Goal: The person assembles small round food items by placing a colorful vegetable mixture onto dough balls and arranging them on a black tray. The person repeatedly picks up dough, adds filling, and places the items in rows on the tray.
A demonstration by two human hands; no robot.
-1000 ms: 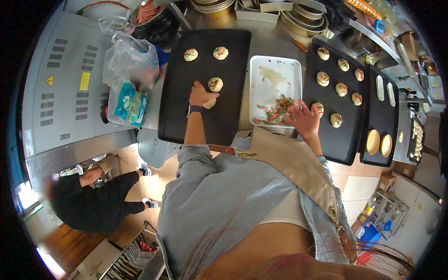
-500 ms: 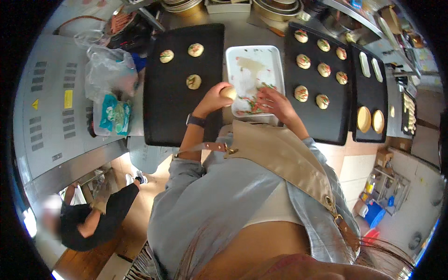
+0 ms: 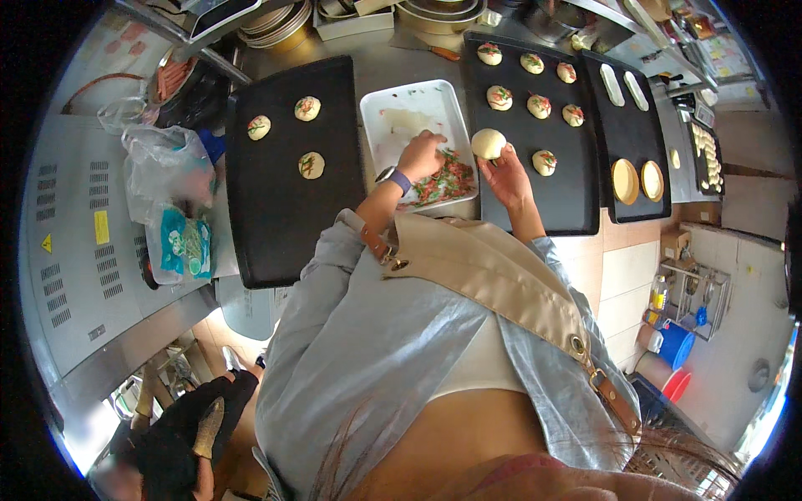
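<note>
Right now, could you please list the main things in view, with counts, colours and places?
Large trays: three, black, left, centre-right and right
White tray: one, white, between left and centre-right trays
Chopped topping: one heap, red and green, in white tray
Topped buns: ten visible, cream, three on left tray, seven on centre-right
Dough ball: one, cream, in right fingers
Dough strips: two, whitish, right tray's far end
Oval shells: two, tan, right tray's near end
Knife: one, orange-brown handle, beyond white tray
Co-worker: one, dark clothes, lower left
Left fingers: one set, bare, at the topping
Right fingers: one set, bare, holding the ball
</note>
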